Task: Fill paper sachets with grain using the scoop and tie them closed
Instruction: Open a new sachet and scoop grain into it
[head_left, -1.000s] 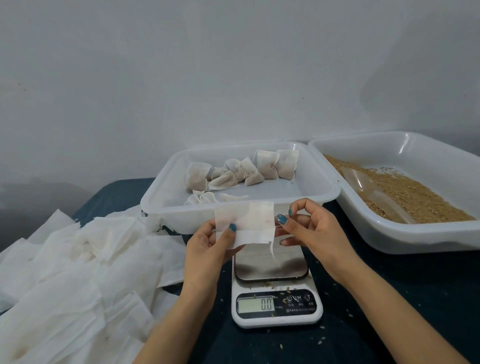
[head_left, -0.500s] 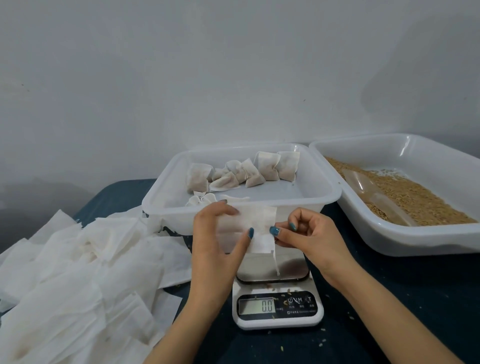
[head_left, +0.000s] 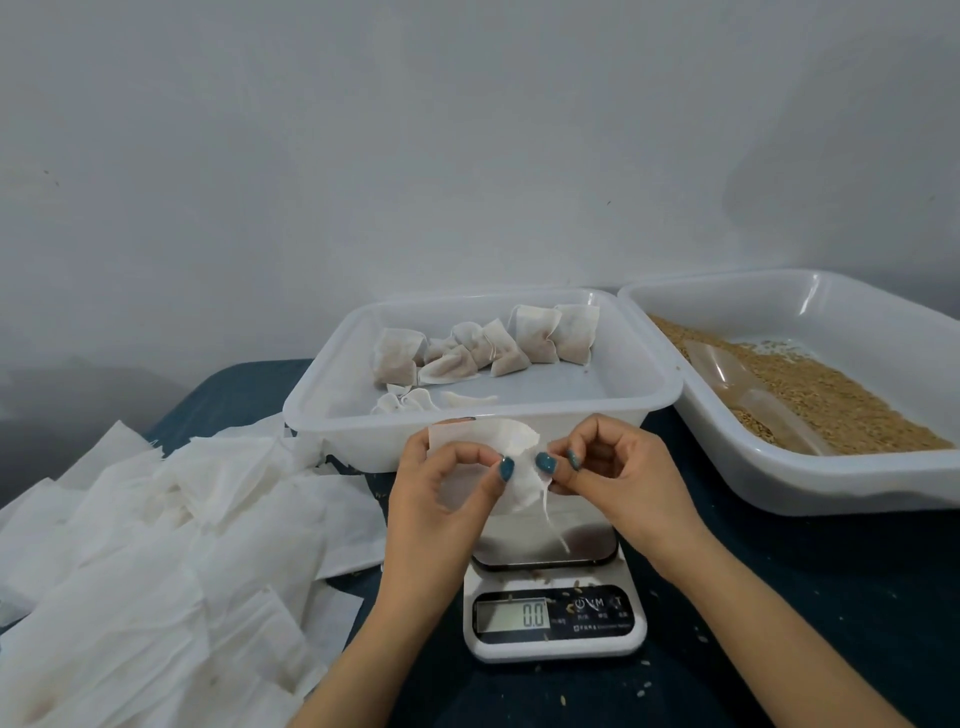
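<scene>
An empty white paper sachet (head_left: 506, 441) is held above the kitchen scale (head_left: 553, 613), its drawstring hanging down over the scale plate. My left hand (head_left: 441, 493) pinches the sachet's left side with curled fingers. My right hand (head_left: 618, 473) pinches its right edge between thumb and forefinger. The sachet's top bows outward. A clear plastic scoop (head_left: 748, 395) lies on the brown grain (head_left: 831, 400) in the white tray (head_left: 810, 483) at the right. Several filled, tied sachets (head_left: 483, 348) lie in the white tub (head_left: 363, 447) behind my hands.
A heap of empty white sachets (head_left: 156, 545) covers the table's left side. The scale reads 0.0. Loose grains are scattered on the dark blue tabletop (head_left: 805, 623). A plain grey wall stands behind the tub and tray.
The flat sachet has bowed at its top. My left hand's fingers have curled down over its front, and my right hand has shifted lower on its right edge.
</scene>
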